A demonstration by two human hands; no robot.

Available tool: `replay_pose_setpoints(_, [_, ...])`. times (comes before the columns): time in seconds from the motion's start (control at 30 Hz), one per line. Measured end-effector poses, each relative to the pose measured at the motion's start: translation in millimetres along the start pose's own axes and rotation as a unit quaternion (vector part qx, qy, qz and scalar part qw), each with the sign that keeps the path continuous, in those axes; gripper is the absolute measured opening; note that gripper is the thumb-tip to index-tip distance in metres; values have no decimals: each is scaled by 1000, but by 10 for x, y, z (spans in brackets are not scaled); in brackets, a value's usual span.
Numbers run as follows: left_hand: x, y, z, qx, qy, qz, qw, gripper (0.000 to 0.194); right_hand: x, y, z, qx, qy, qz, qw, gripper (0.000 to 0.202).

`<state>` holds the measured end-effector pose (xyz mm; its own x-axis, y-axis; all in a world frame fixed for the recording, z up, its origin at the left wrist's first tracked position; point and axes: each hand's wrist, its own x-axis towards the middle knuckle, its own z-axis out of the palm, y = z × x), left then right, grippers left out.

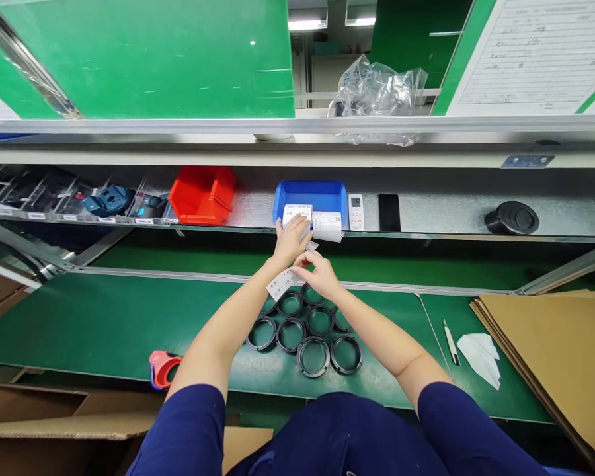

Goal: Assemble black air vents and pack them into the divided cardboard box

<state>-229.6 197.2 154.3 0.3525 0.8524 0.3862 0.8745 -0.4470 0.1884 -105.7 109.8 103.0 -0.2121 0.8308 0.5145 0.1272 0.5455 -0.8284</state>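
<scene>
My left hand [290,239] reaches to the front of a blue bin [310,193] on the shelf, its fingers pressed round a roll of white labels [298,211]. A second label roll [327,223] sits just right of it, with a loose end hanging over the shelf edge. Lower and to the right, my right hand [318,273] pinches a strip of printed labels [281,284] between thumb and fingers. Below the hands, several black rings [291,335] lie grouped on the green bench; my forearms and right hand partly cover some.
A red bin [204,195], a white remote control [356,212], a black phone [389,213] and a black round part [512,218] stand along the shelf. On the bench are a red tape dispenser [163,367], a cutter knife [451,342] and a white cloth [480,357]. Cardboard sheets [550,357] are stacked right.
</scene>
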Motion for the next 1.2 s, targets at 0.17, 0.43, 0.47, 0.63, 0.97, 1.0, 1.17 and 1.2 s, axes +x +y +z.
replay_pose_setpoints(0.17, [-59,105,143,-30,-3,-24,999,34,35,222,2,-123,96,-4,988,21])
replay_pose_setpoints(0.43, [50,-21,147,-39,14,-23,999,36,596,870,-700,-106,225,223,942,33])
replay_pose_setpoints(0.47, [74,-16,163,-42,13,-22,999,36,630,898,-720,-90,218,228,945,35])
replay_pose_setpoints(0.63, [106,22,277,-43,-3,16,999,37,828,873,-738,-17,258,195,946,44])
replay_pose_setpoints(0.97, [290,16,249,-63,38,15,997,40,1102,917,-937,59,181,190,963,30])
replay_pose_setpoints(1.0, [359,27,233,-72,27,12,997,41,1030,914,-919,62,177,177,966,31])
replay_pose_setpoints(1.17, [622,128,186,-80,-76,16,994,53,739,856,-854,20,192,171,966,28])
replay_pose_setpoints(1.2, [656,142,185,-73,-86,16,993,55,718,842,-852,5,201,173,964,26])
